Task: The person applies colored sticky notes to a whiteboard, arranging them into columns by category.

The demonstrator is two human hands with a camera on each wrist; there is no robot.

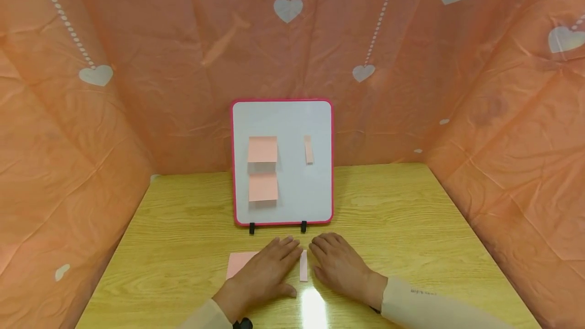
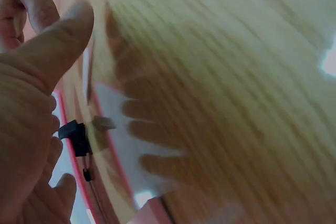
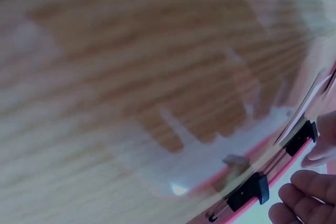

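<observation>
A narrow pale pink paper strip (image 1: 303, 266) lies on the table between the two hands. My left hand (image 1: 267, 270) is beside its left edge, palm down with fingers extended, and overlaps a larger pink paper piece (image 1: 239, 262) in the head view. On the strip's other side is my right hand (image 1: 339, 268), its fingers relaxed and angled toward the strip. The left wrist view shows the left thumb (image 2: 58, 43) raised over the wood; the strip (image 2: 86, 74) appears edge-on beyond it. Fingers of the right hand (image 3: 307, 198) show at the lower right of the right wrist view.
Behind the hands a white board (image 1: 292, 116) with a pink frame stands upright on black feet (image 1: 252, 228). Two pink square notes (image 1: 262, 149) are on its left half and a narrow strip (image 1: 309, 150) on its right. Orange heart-patterned cloth (image 1: 183, 90) surrounds the wooden table (image 1: 388, 207).
</observation>
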